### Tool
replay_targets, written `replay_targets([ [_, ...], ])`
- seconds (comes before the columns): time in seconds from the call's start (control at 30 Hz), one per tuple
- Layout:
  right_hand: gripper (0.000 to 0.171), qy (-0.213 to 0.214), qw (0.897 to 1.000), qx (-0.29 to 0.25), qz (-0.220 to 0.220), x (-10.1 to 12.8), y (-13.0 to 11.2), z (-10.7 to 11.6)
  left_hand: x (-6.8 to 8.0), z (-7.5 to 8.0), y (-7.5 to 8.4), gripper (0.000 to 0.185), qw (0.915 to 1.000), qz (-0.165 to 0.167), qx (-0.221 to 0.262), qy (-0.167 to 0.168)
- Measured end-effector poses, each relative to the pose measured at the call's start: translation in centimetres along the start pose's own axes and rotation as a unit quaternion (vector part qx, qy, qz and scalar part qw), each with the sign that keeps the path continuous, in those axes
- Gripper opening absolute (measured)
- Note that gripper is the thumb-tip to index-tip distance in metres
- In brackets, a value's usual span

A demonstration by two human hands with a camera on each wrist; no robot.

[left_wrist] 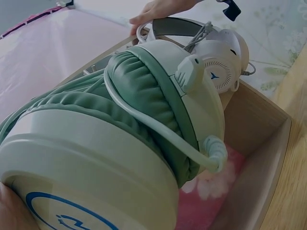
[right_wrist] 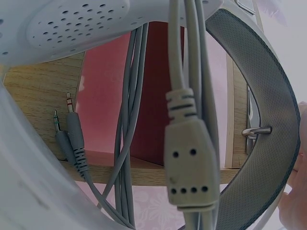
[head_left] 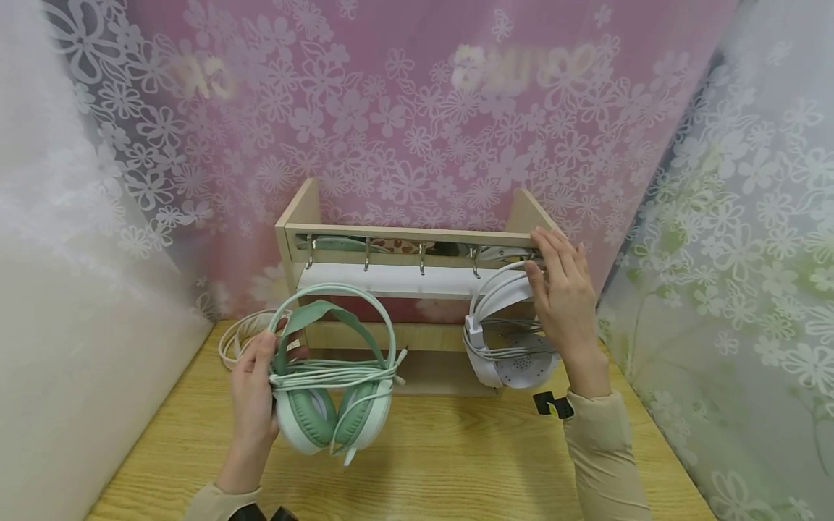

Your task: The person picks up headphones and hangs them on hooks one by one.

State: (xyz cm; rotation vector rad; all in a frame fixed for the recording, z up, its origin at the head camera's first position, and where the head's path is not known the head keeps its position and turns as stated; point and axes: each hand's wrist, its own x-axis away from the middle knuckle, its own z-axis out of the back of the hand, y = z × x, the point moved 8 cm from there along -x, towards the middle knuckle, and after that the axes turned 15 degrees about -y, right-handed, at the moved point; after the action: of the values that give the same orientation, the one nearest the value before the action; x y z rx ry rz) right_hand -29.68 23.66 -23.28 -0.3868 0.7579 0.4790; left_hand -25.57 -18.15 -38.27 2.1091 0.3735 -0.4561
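Observation:
My left hand [head_left: 253, 394] grips the side of a mint-green and white headset [head_left: 371, 412], its cable wound around the band above the ear cups. The headset is held upright in front of the left half of a wooden hook rack [head_left: 417, 235]. A white headset [head_left: 485, 362] with grey cable hangs at the rack's right end. In the right wrist view, a metal hook [right_wrist: 259, 130] meets the inside of its grey-padded headband [right_wrist: 283, 96]. My right hand [head_left: 563, 297] rests on the rack's top right corner, fingers extended over the edge, thumb beside the headband.
Several metal hooks [head_left: 422, 258] line the rack's front. Pale cable-like loops [head_left: 228, 346] lie on the wooden table [head_left: 443, 463] left of the rack. A flowered pink curtain [head_left: 404, 130] stands behind, with pale flowered sheeting [head_left: 749, 239] on the right.

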Motion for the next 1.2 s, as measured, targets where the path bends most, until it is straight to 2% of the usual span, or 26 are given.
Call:
replay_targets([
  [0.2, 0.056, -0.005, 1.0, 0.001, -0.001, 0.0, 0.0, 0.0, -0.2, -0.6, -0.2, 0.037, 0.9998, -0.004, 0.013, -0.015],
  [0.4, 0.056, -0.006, 1.0, 0.002, -0.003, 0.1, 0.1, -0.1, -0.4, -1.0, -0.3, 0.038, 0.9999, -0.002, 0.003, -0.01],
  [0.63, 0.056, -0.003, 1.0, 0.002, -0.003, 0.2, 0.1, -0.1, -0.7, -1.8, -0.6, 0.031, 0.9996, -0.002, 0.01, -0.025],
  [0.73, 0.057, -0.004, 1.0, 0.003, -0.003, 0.1, 0.1, -0.1, -0.8, -2.1, -0.7, 0.033, 0.9997, -0.001, 0.012, -0.02],
  [0.93, 0.057, 0.002, 1.0, -0.001, -0.002, 0.0, 0.1, -0.1, -0.9, -2.5, -1.1, 0.041, 0.9997, 0.016, 0.013, -0.014],
  [1.2, 0.057, 0.001, 1.0, -0.001, 0.0, 0.0, 0.1, -0.2, -1.0, -3.3, -1.5, 0.034, 0.9988, 0.026, 0.026, -0.033],
])
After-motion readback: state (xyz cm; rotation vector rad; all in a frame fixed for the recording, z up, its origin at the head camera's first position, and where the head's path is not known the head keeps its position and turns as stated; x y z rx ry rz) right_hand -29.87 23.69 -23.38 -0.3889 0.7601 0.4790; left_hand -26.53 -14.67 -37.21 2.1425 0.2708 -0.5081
